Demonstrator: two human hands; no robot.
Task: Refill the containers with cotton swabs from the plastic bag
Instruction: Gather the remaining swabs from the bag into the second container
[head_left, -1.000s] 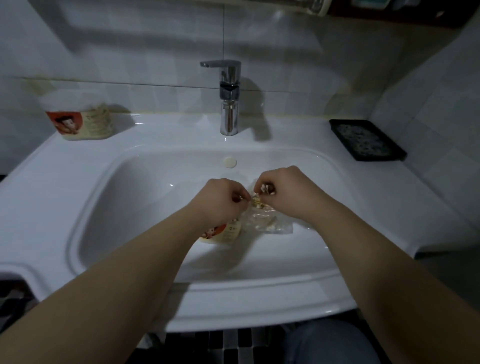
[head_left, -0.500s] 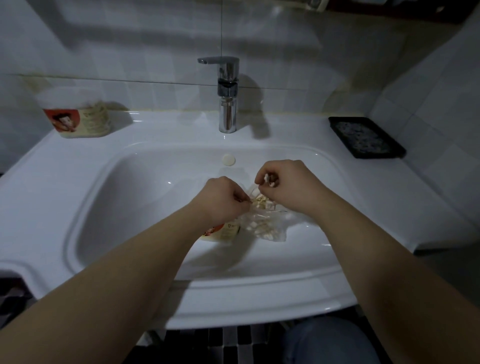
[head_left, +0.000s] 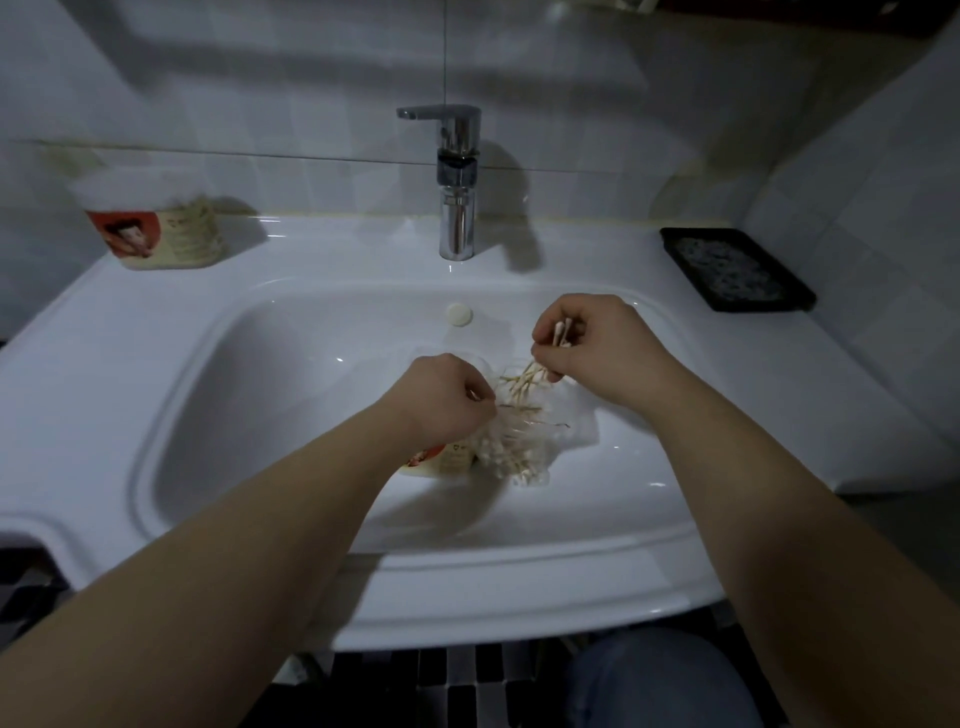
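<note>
**Swabs gripped over the basin**

The right hand (head_left: 597, 348) curls tight round a bunch of cotton swabs (head_left: 527, 382), white tips poking above the fist and stems running down into the plastic bag (head_left: 524, 452). The left hand (head_left: 447, 400), fingers curled, pinches the bag's mouth. Beneath its wrist a container (head_left: 441, 461) lies in the sink (head_left: 519, 577), with open basin to its left. A second container (head_left: 156, 223) stands on the back-left ledge. Both carry a red picture label whose writing is unreadable.

A home bathroom is shown: a white washbasin (head_left: 156, 332), a chrome tap (head_left: 456, 182) and tiled walls (head_left: 260, 78) are seen.
</note>
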